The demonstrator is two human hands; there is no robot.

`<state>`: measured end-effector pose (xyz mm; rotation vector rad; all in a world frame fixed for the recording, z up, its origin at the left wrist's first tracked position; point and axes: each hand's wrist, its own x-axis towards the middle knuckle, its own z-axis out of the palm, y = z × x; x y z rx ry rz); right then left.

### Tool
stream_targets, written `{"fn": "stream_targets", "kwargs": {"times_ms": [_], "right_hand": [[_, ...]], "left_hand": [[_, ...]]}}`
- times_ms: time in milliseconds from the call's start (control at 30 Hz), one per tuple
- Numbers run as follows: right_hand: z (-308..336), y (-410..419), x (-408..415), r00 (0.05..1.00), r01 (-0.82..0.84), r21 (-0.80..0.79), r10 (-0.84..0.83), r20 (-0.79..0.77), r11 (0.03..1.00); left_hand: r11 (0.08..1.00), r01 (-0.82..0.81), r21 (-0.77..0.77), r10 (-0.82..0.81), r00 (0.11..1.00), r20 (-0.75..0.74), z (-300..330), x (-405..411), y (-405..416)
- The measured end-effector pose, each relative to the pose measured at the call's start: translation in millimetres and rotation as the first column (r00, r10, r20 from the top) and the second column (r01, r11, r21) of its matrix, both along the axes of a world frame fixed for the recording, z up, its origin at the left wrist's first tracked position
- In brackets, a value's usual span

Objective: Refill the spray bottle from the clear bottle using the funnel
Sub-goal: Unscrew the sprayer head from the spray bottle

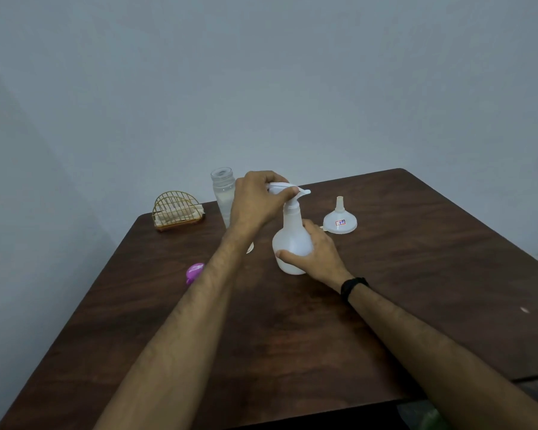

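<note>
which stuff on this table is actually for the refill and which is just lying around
For the job: spray bottle, clear bottle, funnel, left hand gripping the spray head, right hand gripping the bottle body.

Lying about: gold wire holder, purple cap.

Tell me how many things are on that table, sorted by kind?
Bottles: 2, the spray bottle gripped by both hands, and the clear bottle behind it
Funnels: 1, the white funnel standing upside down
Lids: 1, the purple lid
Racks: 1, the gold wire holder
Total: 5
</note>
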<state>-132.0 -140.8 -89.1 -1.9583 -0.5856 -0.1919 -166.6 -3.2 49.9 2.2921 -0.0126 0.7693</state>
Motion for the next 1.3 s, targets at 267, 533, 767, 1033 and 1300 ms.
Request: {"fn": "stream_targets", "kwargs": {"times_ms": [267,533,767,1033,1300], "right_hand": [[-0.4,1.2,-1.6,1.0,0.014,0.016,-0.014,0.012,1.0],[-0.7,-0.2,1.1,0.999,-0.031,0.03,0.032,-0.03,0.999],[-2.1,-1.4,2.9,0.997,-0.05,0.045,0.052,-0.051,0.998],[-1.8,-0.9,2.2,0.999,-0.031,0.061,0.033,-0.034,0.998],[-2.9,7.5,2.5,1.0,0.017,0.054,-0.016,-0.011,0.998]], "left_hand": [[0.987,-0.161,0.026,0.161,0.987,0.012,2.9,-16.4,-16.3],[0.785,0.235,-0.573,-0.466,0.833,-0.298,-20.2,-1.7,31.4],[0.629,0.452,-0.632,-0.734,0.612,-0.294,-30.5,6.2,31.8],[0.723,0.398,-0.565,-0.583,0.789,-0.191,-48.3,2.9,20.5],[0.722,0.166,-0.671,-0.29,0.954,-0.076,-59.9,8.2,-9.8]]}}
